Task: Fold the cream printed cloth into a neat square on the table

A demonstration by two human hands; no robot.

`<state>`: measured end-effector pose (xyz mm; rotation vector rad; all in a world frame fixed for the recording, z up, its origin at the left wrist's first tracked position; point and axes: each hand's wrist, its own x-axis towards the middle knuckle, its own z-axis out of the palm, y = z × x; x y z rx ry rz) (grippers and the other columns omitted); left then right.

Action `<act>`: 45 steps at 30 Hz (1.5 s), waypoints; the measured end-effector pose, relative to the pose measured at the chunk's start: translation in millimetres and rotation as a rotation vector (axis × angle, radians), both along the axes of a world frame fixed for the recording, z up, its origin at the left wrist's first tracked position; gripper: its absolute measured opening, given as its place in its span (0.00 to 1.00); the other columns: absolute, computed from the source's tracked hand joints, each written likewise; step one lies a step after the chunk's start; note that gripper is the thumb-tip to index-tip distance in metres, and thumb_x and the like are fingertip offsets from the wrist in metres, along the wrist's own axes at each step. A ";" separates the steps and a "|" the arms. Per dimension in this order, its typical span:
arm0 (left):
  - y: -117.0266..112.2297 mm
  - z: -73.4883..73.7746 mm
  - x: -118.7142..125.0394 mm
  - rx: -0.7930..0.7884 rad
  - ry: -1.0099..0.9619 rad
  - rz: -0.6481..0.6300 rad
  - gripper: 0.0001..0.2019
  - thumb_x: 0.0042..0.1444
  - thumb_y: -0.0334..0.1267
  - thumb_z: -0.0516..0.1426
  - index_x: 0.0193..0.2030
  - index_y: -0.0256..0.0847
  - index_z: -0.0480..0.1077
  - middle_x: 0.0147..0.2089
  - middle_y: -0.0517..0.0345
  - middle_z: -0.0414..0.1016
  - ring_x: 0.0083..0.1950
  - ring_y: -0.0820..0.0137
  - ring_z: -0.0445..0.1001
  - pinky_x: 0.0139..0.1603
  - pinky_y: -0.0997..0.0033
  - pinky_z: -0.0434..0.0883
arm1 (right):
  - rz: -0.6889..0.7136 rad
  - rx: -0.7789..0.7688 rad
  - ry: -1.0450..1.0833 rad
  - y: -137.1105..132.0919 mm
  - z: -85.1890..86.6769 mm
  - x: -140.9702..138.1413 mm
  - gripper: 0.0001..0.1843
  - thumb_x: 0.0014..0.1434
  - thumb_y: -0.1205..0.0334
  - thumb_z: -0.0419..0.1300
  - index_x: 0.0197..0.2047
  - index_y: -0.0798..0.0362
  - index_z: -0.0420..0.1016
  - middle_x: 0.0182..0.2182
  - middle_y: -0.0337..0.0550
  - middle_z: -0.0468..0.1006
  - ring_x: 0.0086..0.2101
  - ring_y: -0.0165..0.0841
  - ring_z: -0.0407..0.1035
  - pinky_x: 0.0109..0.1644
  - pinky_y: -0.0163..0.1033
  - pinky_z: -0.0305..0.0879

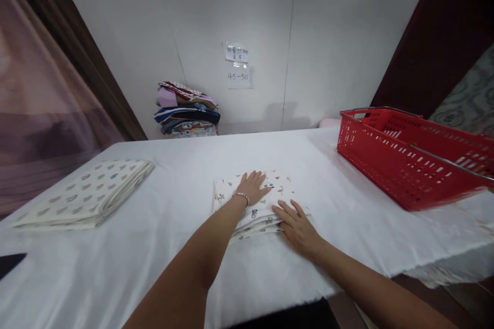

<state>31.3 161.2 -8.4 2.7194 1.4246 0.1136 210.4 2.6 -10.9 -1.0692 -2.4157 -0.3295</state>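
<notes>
A folded white cloth (283, 185) with small printed figures lies in the middle of the white-covered table (185, 164). My left hand (252, 188), with a bracelet at the wrist, rests flat on top of it, fingers spread. At the cloth's near right edge is my right hand (297, 229), its fingers stretched out over the top layer and its thumb side toward the centre. Several layers show along the near edge of the cloth. Neither hand grips anything.
A second folded cloth (88, 190) with grey prints lies at the table's left. On the right stands a red plastic basket (386, 164) with metal handles. Behind the table is a pile of folded fabrics (188, 113) by the wall, below two paper notes (239, 77).
</notes>
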 end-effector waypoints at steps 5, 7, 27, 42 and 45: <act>-8.4 10.0 3.6 -0.010 0.000 0.029 0.32 0.56 0.59 0.36 0.63 0.46 0.49 0.68 0.55 0.44 0.67 0.60 0.40 0.63 0.50 0.39 | -0.046 -0.006 -0.019 -0.3 -6.5 3.2 0.10 0.60 0.67 0.49 0.34 0.52 0.72 0.58 0.42 0.60 0.60 0.39 0.46 0.61 0.55 0.45; -19.3 15.7 7.8 -0.007 -0.022 0.011 0.30 0.56 0.58 0.39 0.62 0.46 0.52 0.67 0.53 0.46 0.67 0.60 0.41 0.63 0.49 0.40 | -0.084 -0.005 -0.023 -1.5 -8.4 6.4 0.09 0.60 0.65 0.51 0.33 0.52 0.72 0.59 0.43 0.59 0.60 0.39 0.46 0.61 0.55 0.44; -86.0 34.0 34.7 -0.193 -0.105 -0.190 0.26 0.57 0.57 0.40 0.59 0.52 0.55 0.66 0.57 0.49 0.66 0.62 0.47 0.61 0.49 0.47 | -0.293 -0.062 -0.030 -19.6 -0.4 37.5 0.07 0.57 0.63 0.55 0.37 0.53 0.72 0.60 0.50 0.57 0.60 0.43 0.45 0.60 0.56 0.43; -104.0 17.8 48.2 0.061 -0.043 -0.287 0.19 0.59 0.42 0.44 0.58 0.49 0.55 0.62 0.57 0.57 0.63 0.60 0.50 0.58 0.49 0.53 | -0.133 -0.043 -0.043 -12.2 -0.2 50.0 0.12 0.60 0.70 0.48 0.36 0.53 0.73 0.60 0.45 0.56 0.61 0.38 0.42 0.62 0.55 0.43; -108.4 17.8 47.7 0.045 -0.058 -0.272 0.21 0.59 0.45 0.44 0.60 0.50 0.53 0.63 0.57 0.55 0.64 0.58 0.49 0.59 0.48 0.51 | -0.140 -0.069 0.020 -14.6 -5.7 56.2 0.11 0.60 0.68 0.49 0.38 0.53 0.73 0.60 0.48 0.57 0.61 0.40 0.42 0.59 0.54 0.51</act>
